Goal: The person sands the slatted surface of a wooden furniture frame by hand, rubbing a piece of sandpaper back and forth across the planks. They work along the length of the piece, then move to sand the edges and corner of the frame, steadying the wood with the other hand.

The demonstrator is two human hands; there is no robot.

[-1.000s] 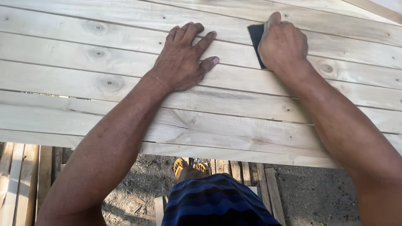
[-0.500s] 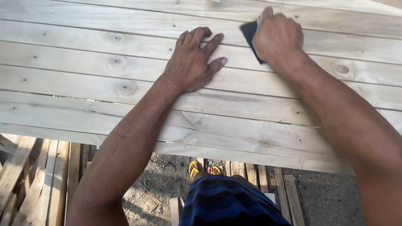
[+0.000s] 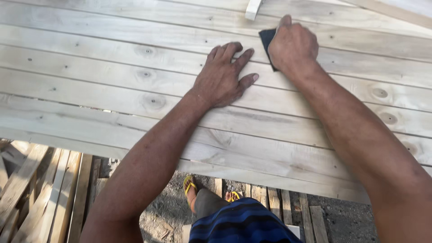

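Pressing the dark rectangular sanding pad (image 3: 267,41) near the far edge of the pale wooden plank table (image 3: 90,72), the right hand (image 3: 292,45) has drawn it slightly nearer, fingers clenched over it; the left hand (image 3: 222,76) stays flat, fingers released.

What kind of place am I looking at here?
Probably an outdoor woodworking yard: a panel of pale nailed planks, loose timber offcuts on bare dirt ground, and the right hand pressing a dark sanding pad.

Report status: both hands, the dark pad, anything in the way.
Left hand flat on planks. Right hand pressing dark sanding pad. Small pale wood block just beyond.
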